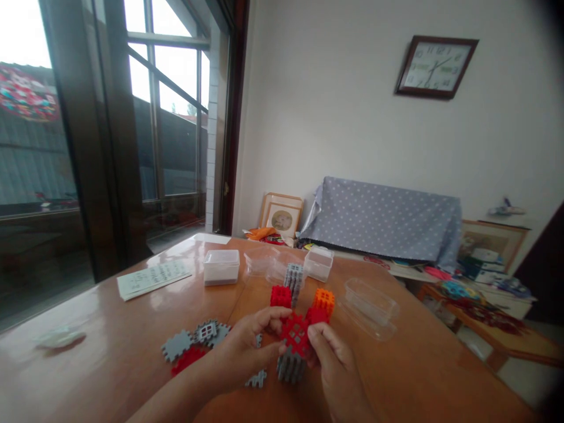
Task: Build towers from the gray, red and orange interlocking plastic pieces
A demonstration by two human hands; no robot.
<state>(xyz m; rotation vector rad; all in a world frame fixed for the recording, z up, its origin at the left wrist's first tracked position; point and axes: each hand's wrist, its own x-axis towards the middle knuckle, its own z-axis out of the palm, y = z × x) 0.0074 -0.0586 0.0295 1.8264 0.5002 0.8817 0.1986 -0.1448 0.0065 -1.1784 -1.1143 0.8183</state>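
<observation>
The fingers (268, 320) of the left hand (242, 352) curled around the left edge of a red tile (294, 335), and the fingers (318, 341) of the right hand (337, 367) pinched its right edge, so both hands grasped the same piece. The tile stood upright, facing the camera, on top of a grey block (289, 367) that rested on the tabletop (110, 352) near the front edge. Two more blocks joined the build just behind the tile: a red block (281, 295) at the left and an orange block (324, 302) at the right. A grey stack (294, 279) stood just beyond them.

To the left of the left hand lay loose grey tiles (194, 339) with a red piece (187, 359) beside them, and another small grey tile (257, 379) lay under the wrist.

Farther off on the tabletop stood a white box (221, 267), a clear box (318, 263) and, to the right, an open clear tray (370, 299). A printed sheet (152, 277) lay at the far left. The tabletop was glossy brown wood that mirrored the window light.

Beyond it, a sofa under a dotted grey cover (383, 220) stood against the pale wall, with framed pictures (281, 216) leaning at its left. A clock (435, 66) hung high on the wall. A tall dark-framed window (167, 117) filled the left side of the room, and a low cluttered table (489, 317) stood at the right.
</observation>
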